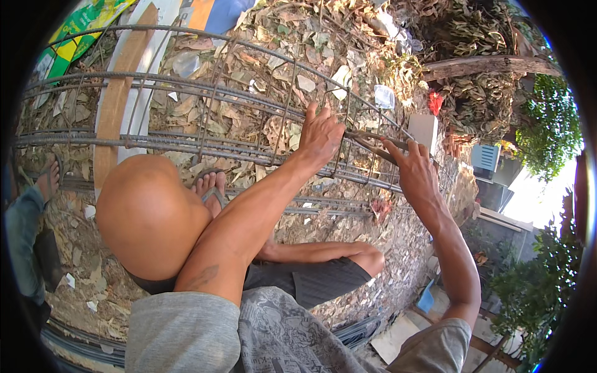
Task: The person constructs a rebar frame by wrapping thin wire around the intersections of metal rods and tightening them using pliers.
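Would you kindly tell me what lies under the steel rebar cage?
Dry leaves show beneath the rebar cage, and a wooden plank and white strip run under its left part. What the leaves, plank and left hand cover is hidden.

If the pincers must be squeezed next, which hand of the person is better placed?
Probably the right hand: it holds the pincers by their handles. The left hand is at the rebar cage, near the pincers' head.
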Demonstrator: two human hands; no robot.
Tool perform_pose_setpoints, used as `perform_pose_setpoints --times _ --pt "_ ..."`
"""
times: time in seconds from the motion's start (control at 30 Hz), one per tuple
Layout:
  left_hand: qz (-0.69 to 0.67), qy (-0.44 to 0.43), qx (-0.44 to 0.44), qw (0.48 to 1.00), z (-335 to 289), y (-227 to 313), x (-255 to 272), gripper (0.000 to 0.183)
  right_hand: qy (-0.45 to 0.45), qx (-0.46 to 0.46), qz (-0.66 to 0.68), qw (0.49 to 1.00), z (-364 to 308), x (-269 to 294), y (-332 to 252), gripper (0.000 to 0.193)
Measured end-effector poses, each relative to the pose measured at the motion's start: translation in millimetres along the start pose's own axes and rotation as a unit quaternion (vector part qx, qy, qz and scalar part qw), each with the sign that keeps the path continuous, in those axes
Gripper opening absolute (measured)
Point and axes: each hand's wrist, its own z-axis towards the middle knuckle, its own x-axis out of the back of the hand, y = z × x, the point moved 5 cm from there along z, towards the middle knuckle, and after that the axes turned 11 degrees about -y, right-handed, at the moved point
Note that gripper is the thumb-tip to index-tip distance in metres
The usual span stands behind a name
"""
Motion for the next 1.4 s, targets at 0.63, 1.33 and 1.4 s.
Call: perform_pose_setpoints --times 0.63,1.33,1.4 --pt "0.041 0.006 0.005 0.999 1 0 -4 0.025 -0.332 -0.059 0.359 0.87 20 -4 22 0.048" --pt "0.001 0.01 0.011 1.0 3 0 -3 0.025 0.069 0.044 -0.212 0.974 -4 0 -6 0.045" --pt "-0.007 0.001 0.017 1.0 4 -1 -5 0.024 0.045 0.049 -0.197 0.978 1 -2 -1 0.04"
